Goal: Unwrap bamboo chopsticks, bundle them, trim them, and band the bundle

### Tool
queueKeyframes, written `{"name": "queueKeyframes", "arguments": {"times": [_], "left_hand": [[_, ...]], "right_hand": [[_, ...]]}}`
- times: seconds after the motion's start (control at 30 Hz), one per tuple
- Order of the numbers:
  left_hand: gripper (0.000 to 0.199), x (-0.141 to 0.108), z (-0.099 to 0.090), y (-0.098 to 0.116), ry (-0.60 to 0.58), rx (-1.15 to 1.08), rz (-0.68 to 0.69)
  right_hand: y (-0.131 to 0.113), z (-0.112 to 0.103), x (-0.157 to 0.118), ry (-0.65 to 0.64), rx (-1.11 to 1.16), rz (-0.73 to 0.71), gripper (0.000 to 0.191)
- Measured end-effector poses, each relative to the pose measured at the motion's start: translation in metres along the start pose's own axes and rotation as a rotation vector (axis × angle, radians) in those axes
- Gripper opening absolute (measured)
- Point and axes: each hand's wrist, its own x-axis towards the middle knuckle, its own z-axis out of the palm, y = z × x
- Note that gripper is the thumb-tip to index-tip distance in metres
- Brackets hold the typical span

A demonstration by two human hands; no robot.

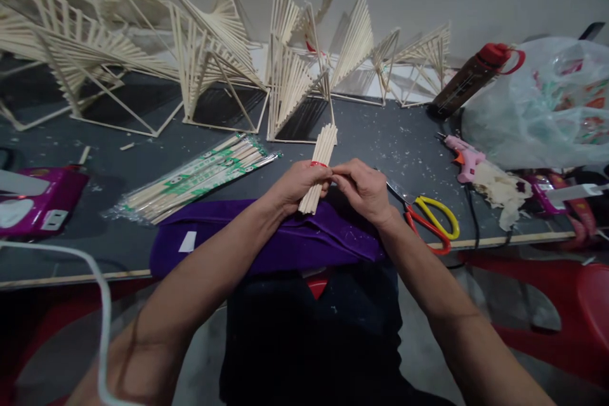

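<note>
Wrapped in my left hand [295, 183] is a bundle of pale wooden sticks [325, 141], tilted, with its lower ends showing below my fingers. Around its middle runs a red band [318, 164]. The thumb and fingertips of my right hand [365, 191] are pinched together at the bundle's right side, where the band leads; the exact grip is partly hidden. Under both hands a folded purple cloth [276, 247] lies along the table edge. Scissors [431, 222] with one red and one yellow handle lie just right of my right wrist.
Plastic-wrapped sticks [200, 177] lie left on the table [380, 133]. Behind stand several twisted stick structures [295, 82]. To the right are a bottle [469, 79], a plastic bag [547, 101] and a pink glue gun [469, 158]. A purple device [61, 193] sits far left, near a white cable [102, 304].
</note>
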Motion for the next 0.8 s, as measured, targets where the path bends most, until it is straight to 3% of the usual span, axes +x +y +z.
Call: {"name": "queueKeyframes", "arguments": {"times": [0.1, 0.2, 0.33, 0.43, 0.53, 0.6, 0.7, 0.8], "left_hand": [[0.023, -0.003, 0.000, 0.001, -0.077, -0.015, -0.009], [0.026, -0.007, 0.000, 0.003, -0.108, 0.091, 0.072], [0.021, -0.009, 0.003, 0.004, 0.043, 0.349, 0.211], [0.020, -0.009, 0.004, 0.003, 0.124, 0.485, 0.286], [0.017, -0.008, 0.003, 0.000, 0.153, 0.589, 0.367], [0.016, -0.007, 0.004, -0.002, 0.169, 0.606, 0.391], [0.014, -0.006, 0.005, -0.003, 0.166, 0.479, 0.327], [0.013, -0.005, 0.005, 0.000, 0.110, 0.206, 0.171]], "right_hand": [[0.003, 0.002, -0.001, 0.036, -0.078, -0.002, 0.014], [0.005, 0.004, -0.002, 0.081, -0.134, 0.038, 0.019], [0.004, 0.007, 0.000, 0.080, -0.137, 0.205, 0.026], [-0.002, 0.008, 0.004, 0.025, 0.109, 0.444, 0.036], [-0.007, 0.007, 0.009, -0.091, 0.587, 0.728, 0.041], [-0.009, 0.006, 0.010, -0.160, 0.810, 0.822, 0.039], [-0.009, 0.005, 0.008, -0.170, 0.747, 0.775, 0.039], [-0.007, 0.003, 0.003, -0.024, 0.351, 0.511, 0.031]]}}
